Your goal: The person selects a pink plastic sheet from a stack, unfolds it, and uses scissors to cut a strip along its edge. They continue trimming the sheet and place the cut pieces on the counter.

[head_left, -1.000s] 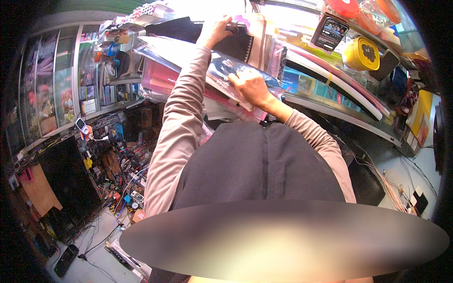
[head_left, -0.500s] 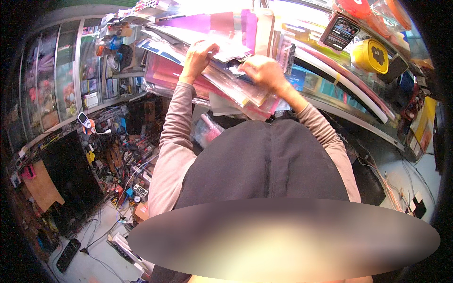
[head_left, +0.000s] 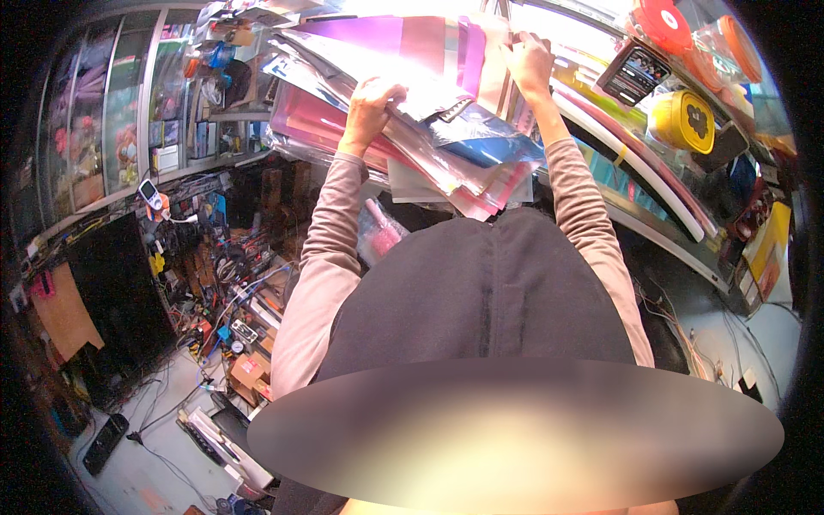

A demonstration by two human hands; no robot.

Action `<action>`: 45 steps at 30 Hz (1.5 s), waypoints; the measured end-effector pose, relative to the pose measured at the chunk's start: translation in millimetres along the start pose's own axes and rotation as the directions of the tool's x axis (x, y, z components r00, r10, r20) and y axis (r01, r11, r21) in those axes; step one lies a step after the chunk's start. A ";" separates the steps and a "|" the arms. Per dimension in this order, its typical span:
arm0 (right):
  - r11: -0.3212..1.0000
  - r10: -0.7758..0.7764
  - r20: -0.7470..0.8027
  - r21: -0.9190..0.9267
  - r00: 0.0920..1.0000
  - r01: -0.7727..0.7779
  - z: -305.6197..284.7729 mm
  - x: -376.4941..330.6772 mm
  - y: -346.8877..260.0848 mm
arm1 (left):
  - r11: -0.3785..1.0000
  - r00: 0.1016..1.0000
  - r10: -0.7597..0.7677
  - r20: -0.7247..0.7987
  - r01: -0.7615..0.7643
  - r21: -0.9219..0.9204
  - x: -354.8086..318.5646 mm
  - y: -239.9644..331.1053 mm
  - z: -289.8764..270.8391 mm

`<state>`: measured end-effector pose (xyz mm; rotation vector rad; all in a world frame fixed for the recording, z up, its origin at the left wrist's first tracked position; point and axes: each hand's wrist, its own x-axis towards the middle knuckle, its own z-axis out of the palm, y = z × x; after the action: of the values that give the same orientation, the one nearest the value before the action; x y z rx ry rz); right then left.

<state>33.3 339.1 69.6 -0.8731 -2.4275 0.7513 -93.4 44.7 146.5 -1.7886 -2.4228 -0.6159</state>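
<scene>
A loose stack of pink, purple and pale sheets in clear plastic sleeves point(head_left: 318, 129) lies on the counter ahead of me. Fingers curled, my left hand point(head_left: 371, 113) grips the edge of the upper sleeves at the stack's middle. A blue sheet in shiny clear plastic point(head_left: 493, 139) lies slantwise over the stack's right part. My right hand point(head_left: 529, 64) is at the far right of the stack, beside a peach-coloured sheet point(head_left: 493, 60). Its fingers are bent together, and what they hold, if anything, is too small to make out. Glare washes out the stack's middle.
To the right are a phone with a lit screen point(head_left: 633, 73), a yellow container point(head_left: 681, 120) and red-lidded jars point(head_left: 661, 24) on a glass counter. Glass cabinets point(head_left: 94, 112) stand at left. Cables and tools clutter the lower left, with a power strip point(head_left: 106, 444) on the floor.
My right hand has moved up and right, off the stack's middle to its far right side. The blue sheet in plastic now shows spread across the right part. My left hand keeps its grip.
</scene>
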 end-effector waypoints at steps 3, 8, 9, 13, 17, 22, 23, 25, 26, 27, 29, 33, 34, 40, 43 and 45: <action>0.908 -0.104 -0.033 0.405 0.994 0.109 9.1 -7.1 -6.4 | 0.999 0.999 -0.032 -0.002 0.032 -0.013 -1.9 1.0 1.1; 0.869 0.034 0.191 0.480 0.981 -0.123 16.2 -12.7 -11.8 | 0.998 0.998 -0.055 -0.018 0.054 -0.024 -3.2 2.2 3.7; 0.912 0.043 0.175 0.395 0.984 -0.110 16.7 -11.7 -11.7 | 0.998 0.998 -0.053 -0.026 0.052 -0.032 -3.8 2.1 4.1; 0.882 0.123 0.044 0.453 0.991 -0.130 16.7 -11.8 -12.2 | 0.999 0.995 -0.033 -0.089 0.036 0.031 -7.5 3.3 6.8; 0.979 -0.030 -0.200 0.192 0.979 0.069 10.8 -19.1 -15.6 | 0.989 0.979 -0.137 -0.153 0.144 0.030 -13.1 8.2 14.9; 0.984 -0.171 -0.337 -0.099 0.926 0.146 7.0 -15.7 -19.9 | 0.922 0.905 -0.386 -0.180 0.373 -0.103 -18.5 1.5 27.3; 0.975 -0.174 -0.267 -0.179 0.948 0.128 7.4 -14.0 -20.1 | 0.958 0.928 -0.285 -0.242 0.287 -0.028 -20.4 -0.7 29.0; 0.937 -0.119 -0.099 -0.341 0.988 0.079 9.9 -11.4 -21.4 | 0.979 0.946 -0.135 -0.296 0.173 0.105 -23.0 -4.3 32.1; 0.929 -0.159 -0.093 -0.350 0.983 0.117 12.2 -11.6 -22.9 | 0.980 0.940 -0.151 -0.307 0.183 0.079 -23.5 -4.9 33.9; 0.925 -0.155 -0.061 -0.360 0.986 0.123 14.9 -12.4 -24.5 | 0.981 0.943 -0.155 -0.294 0.183 0.069 -24.7 -5.7 34.1; 0.916 -0.161 -0.028 -0.377 0.987 0.139 20.4 -14.9 -27.1 | 0.984 0.953 -0.155 -0.262 0.173 0.047 -24.6 -6.0 34.0; 0.964 -0.193 -0.103 -0.203 0.976 0.169 36.5 -12.9 -34.7 | 0.987 0.960 -0.111 -0.258 0.137 0.086 -22.6 -4.8 28.6; 0.975 -0.182 -0.109 -0.151 0.977 0.165 40.2 -9.7 -36.4 | 0.988 0.960 -0.102 -0.262 0.129 0.086 -22.2 -4.3 27.3; 0.914 0.020 0.171 0.395 0.985 -0.087 48.3 -3.4 -59.7 | 0.990 0.969 -0.098 -0.225 0.117 0.074 -19.7 -1.8 20.1; 0.843 -0.245 0.081 0.511 0.966 0.171 34.6 -30.1 -74.8 | 0.992 0.979 -0.103 -0.174 0.114 0.054 -14.7 1.9 13.8; 0.899 -0.277 0.237 0.405 0.931 0.165 30.6 -50.3 -92.4 | 0.987 0.971 -0.150 -0.186 0.157 0.022 -7.1 6.3 11.1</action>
<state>10.8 234.5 92.9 -0.3413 -2.4427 1.2777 -83.3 43.8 136.0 -1.4685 -2.4432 -0.7107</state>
